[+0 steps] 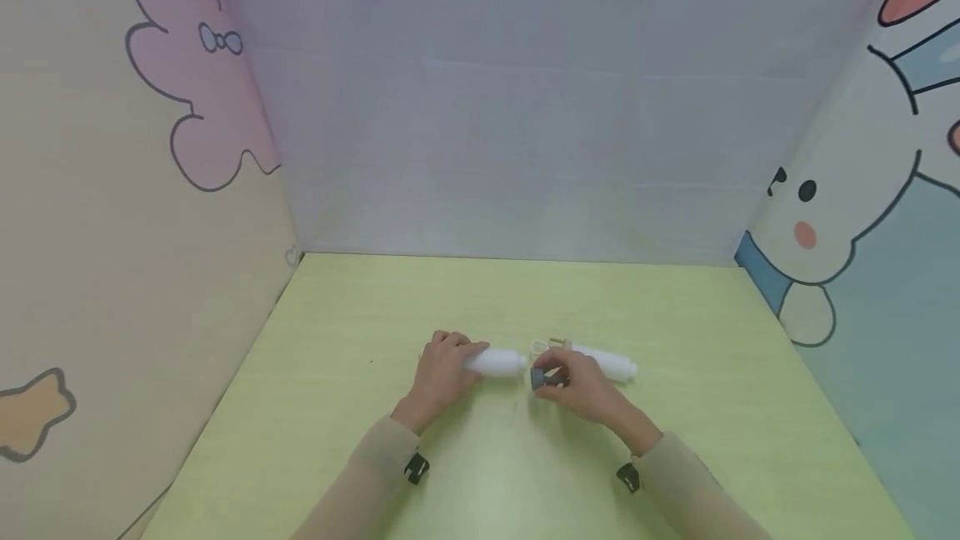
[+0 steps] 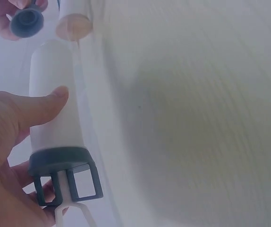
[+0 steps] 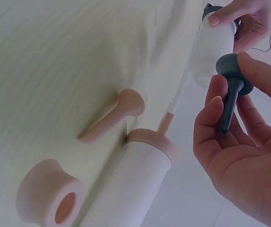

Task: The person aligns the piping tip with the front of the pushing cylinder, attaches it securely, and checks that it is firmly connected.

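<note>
My left hand (image 1: 442, 373) grips a white plastic tube (image 2: 55, 118) with its thumb across the side. Set on one end is a dark green slotted cap (image 2: 62, 163), and a white forked handle (image 2: 69, 208) comes out through it. The tube's rounded far end points toward my right hand (image 1: 581, 386). That hand pinches a dark green nozzle (image 3: 230, 90) between thumb and fingers, its wide hollow end facing the tube across a small gap. Beside the right hand lies a second white tube (image 3: 131, 182) with a beige cap (image 3: 149, 142).
A beige nozzle (image 3: 128, 104) and a beige flared collar (image 3: 43, 194) lie on the table by the second tube. The light green table (image 1: 480, 482) has a pale back wall and cartoon-printed side walls. A thin cord (image 1: 142, 515) runs along the left edge.
</note>
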A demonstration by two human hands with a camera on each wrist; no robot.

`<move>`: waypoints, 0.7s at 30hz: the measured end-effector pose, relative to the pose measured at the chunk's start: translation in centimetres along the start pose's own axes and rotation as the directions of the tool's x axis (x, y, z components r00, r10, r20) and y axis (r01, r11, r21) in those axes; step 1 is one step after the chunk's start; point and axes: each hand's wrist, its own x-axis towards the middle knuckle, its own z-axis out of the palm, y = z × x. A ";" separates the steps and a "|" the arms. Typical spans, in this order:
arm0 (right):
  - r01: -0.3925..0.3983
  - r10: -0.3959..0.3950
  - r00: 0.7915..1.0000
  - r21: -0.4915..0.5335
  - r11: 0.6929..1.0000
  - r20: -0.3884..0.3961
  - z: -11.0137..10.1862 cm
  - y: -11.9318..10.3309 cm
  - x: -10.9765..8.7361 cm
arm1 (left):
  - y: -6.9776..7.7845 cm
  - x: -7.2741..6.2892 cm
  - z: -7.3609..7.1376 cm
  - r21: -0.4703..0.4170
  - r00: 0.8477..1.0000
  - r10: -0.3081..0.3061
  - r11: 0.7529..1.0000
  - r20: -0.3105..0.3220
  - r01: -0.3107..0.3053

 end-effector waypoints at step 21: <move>-0.104 0.109 0.993 0.087 0.991 -0.051 -0.6 -1.3 -0.2 | 2.5 -1.3 -3.2 -0.032 0.998 0.032 0.999 -0.063 -0.034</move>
